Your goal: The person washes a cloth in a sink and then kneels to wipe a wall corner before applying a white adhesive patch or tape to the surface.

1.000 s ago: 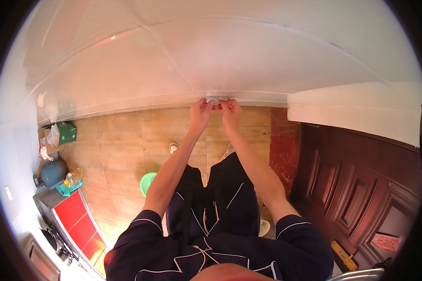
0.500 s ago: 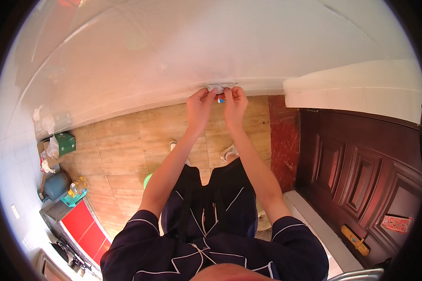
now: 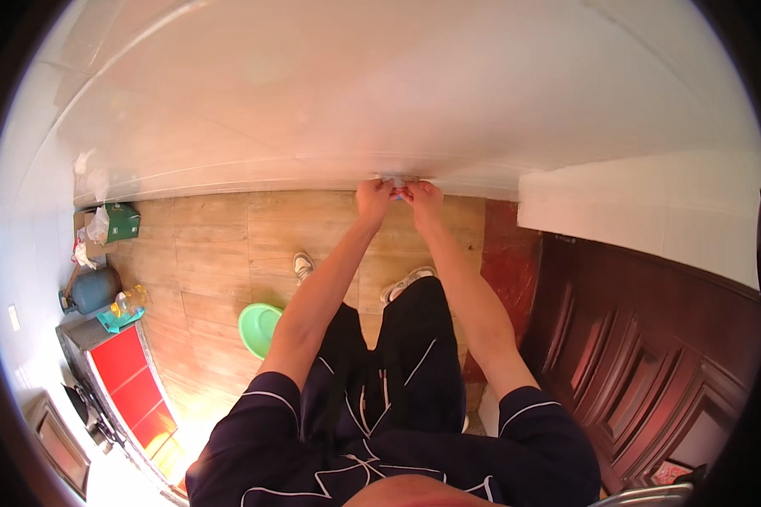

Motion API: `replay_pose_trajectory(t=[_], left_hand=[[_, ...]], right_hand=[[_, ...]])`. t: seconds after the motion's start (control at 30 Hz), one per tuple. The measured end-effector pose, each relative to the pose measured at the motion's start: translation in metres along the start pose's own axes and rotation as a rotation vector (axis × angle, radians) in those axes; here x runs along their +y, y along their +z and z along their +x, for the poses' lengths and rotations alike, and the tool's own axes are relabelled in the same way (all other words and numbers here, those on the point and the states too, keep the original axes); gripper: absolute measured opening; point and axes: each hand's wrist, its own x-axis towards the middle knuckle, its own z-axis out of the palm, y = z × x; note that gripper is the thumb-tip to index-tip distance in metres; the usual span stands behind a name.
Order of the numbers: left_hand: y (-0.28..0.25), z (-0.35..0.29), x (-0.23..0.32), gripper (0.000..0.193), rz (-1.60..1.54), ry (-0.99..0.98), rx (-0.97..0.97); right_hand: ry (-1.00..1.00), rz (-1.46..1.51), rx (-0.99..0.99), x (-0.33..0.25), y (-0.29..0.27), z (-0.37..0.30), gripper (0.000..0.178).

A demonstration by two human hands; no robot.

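Note:
Both my arms stretch forward to the pale wall (image 3: 313, 118). My left hand (image 3: 375, 201) and my right hand (image 3: 423, 204) are close together there, fingers pinched. Between their fingertips is a small whitish, crumpled piece (image 3: 399, 181), held close against the wall; it looks soft, but its kind is too small to tell. A bit of blue and red shows just under it between the hands, and I cannot make out what that is. My fingers partly cover the piece.
A green basin (image 3: 257, 328) stands on the wood-look floor (image 3: 207, 245) left of my feet. Further left are a green box (image 3: 123, 222), a blue gas cylinder (image 3: 95, 290) and a red-fronted cabinet (image 3: 131, 384) with bottles on it. A dark brown door (image 3: 634, 355) is at right.
The view has shifted, and the green basin shows more fully. My hands have drawn closer together, and less of the whitish piece spreads out between them.

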Motion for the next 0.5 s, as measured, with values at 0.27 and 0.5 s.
replay_pose_trajectory(t=[0.27, 0.5], left_hand=[[0.001, -0.065, 0.105, 0.027, -0.004, 0.331, -0.128], [0.03, -0.097, 0.161, 0.028, -0.022, 0.322, -0.215]], right_hand=[[-0.285, 0.008, -0.069, -0.101, 0.038, -0.085, 0.01], [-0.368, 0.11, -0.077, -0.152, 0.034, -0.114, 0.01]])
